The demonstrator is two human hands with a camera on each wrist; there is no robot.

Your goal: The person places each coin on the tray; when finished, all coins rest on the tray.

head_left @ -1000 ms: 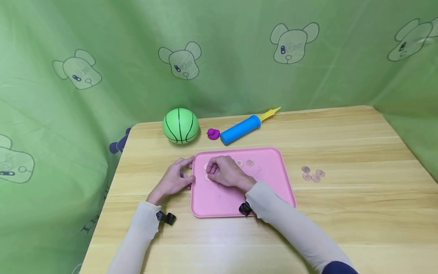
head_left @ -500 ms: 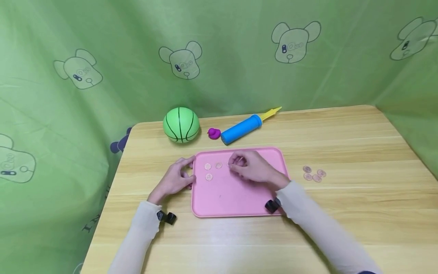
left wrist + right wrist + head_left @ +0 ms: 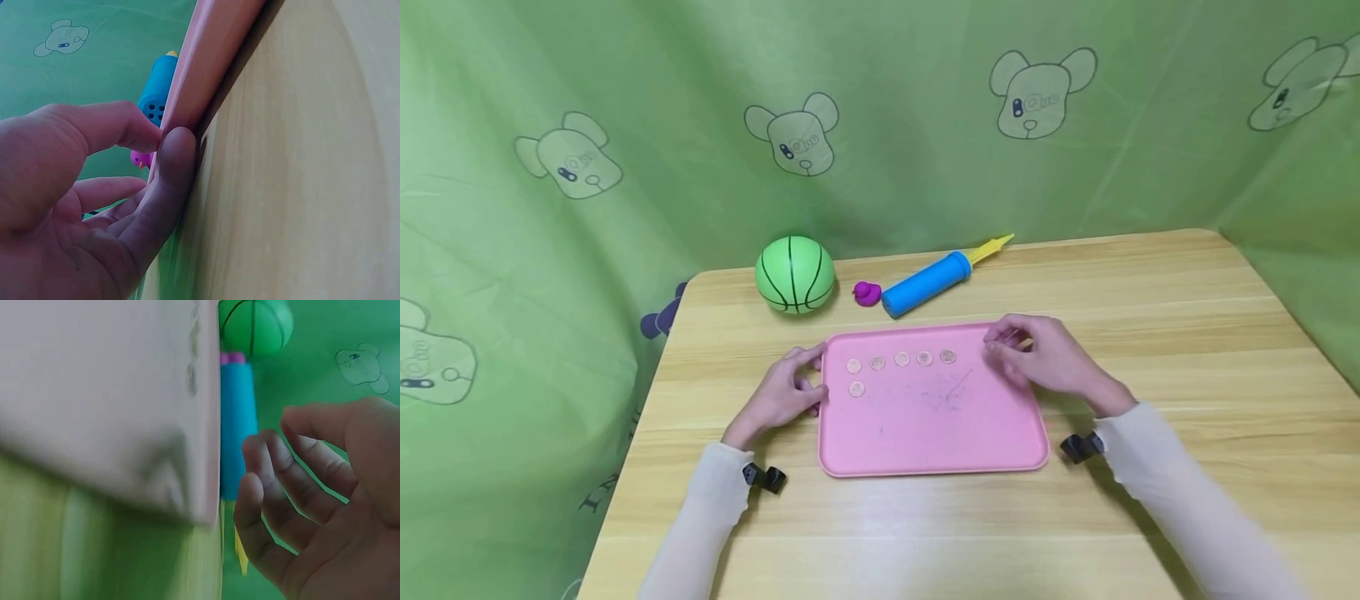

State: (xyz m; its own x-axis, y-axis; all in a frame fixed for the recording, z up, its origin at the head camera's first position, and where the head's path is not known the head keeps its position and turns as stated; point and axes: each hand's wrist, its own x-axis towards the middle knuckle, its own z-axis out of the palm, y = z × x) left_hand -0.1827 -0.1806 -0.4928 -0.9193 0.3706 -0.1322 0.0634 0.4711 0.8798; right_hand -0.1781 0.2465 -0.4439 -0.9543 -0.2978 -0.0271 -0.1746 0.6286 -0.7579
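Note:
A pink tray (image 3: 934,433) lies on the table. Along its far side runs a row of several coins (image 3: 902,359), with a single coin (image 3: 857,389) below the row's left end. At the tray's left edge, my left hand (image 3: 777,392) holds the rim; in the left wrist view a thumb and finger pinch the tray wall (image 3: 203,69). Over the tray's far right corner hovers my right hand (image 3: 1048,354), fingers loosely bent; in the right wrist view nothing shows between the fingers (image 3: 250,500). The loose coins on the table to the right are hidden behind this hand and wrist.
Behind the tray stand a green ball (image 3: 795,275), a purple rubber duck (image 3: 867,293) and a blue hand pump (image 3: 927,284) with a yellow nozzle. A green curtain (image 3: 895,192) closes off the table's (image 3: 1187,350) far side.
My right hand has moved rightward across the tray from its left coins to the far right corner, uncovering the whole row. The left hand has stayed at the tray's edge.

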